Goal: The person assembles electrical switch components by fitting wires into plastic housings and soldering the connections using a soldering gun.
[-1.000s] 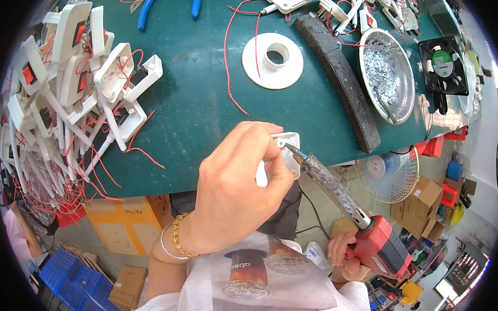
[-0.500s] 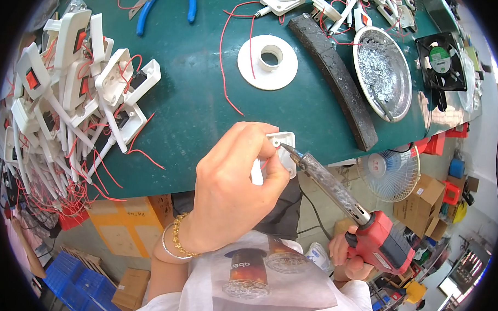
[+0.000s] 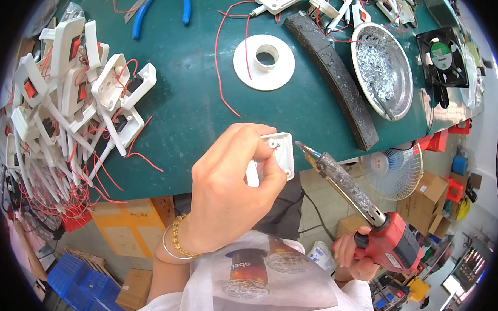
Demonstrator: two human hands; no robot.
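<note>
My left hand is closed around a white plastic housing, with thumb and fingers pinching near a short red wire inside it. Its open inner side, with small round posts, faces up. In my right hand is a red soldering gun, gripped by its handle. The dark, crusted barrel points up and left, and its tip sits just right of the housing, apart from it. A white spool lies on the green table beyond my left hand, with a red wire next to it.
On the left is a heap of white housings with red switches and wires. A dark bar, a metal dish of silvery scraps and a black fan lie to the right. Blue-handled pliers rest at the back.
The soldering tip has drawn away to the right from inside the white housing. My right hand has shifted slightly right with the gun; my left hand still holds the housing.
</note>
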